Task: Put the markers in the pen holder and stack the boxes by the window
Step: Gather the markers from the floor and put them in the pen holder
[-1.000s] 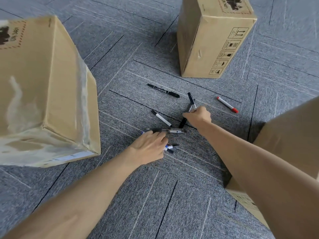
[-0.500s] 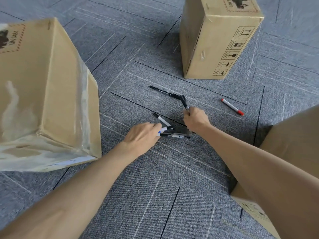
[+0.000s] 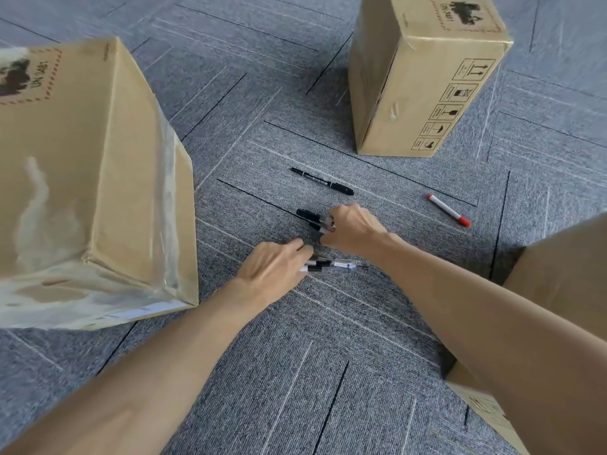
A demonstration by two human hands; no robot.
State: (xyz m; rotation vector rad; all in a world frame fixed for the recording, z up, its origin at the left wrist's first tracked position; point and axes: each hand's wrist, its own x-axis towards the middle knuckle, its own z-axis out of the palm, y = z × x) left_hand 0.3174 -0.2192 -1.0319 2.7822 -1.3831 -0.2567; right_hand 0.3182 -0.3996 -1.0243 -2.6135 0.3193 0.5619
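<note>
My left hand (image 3: 274, 269) is closed around a bundle of markers (image 3: 331, 265) whose tips stick out to the right, low over the carpet. Just beyond it, my right hand (image 3: 353, 229) grips two or three black-capped markers (image 3: 312, 218) pointing left. A black marker (image 3: 323, 181) lies loose on the carpet behind both hands. A white marker with red caps (image 3: 448, 210) lies farther right. One cardboard box (image 3: 88, 178) stands at the left, another (image 3: 423, 77) at the back right. No pen holder is in view.
A third cardboard box (image 3: 565, 290) sits at the right edge, partly behind my right forearm. The floor is grey carpet tile (image 3: 295, 372) with dark seams.
Both hands have gathered markers off the carpet and drawn together. The white marker with the black cap that lay between them is gone from the floor. The view shifted slightly.
</note>
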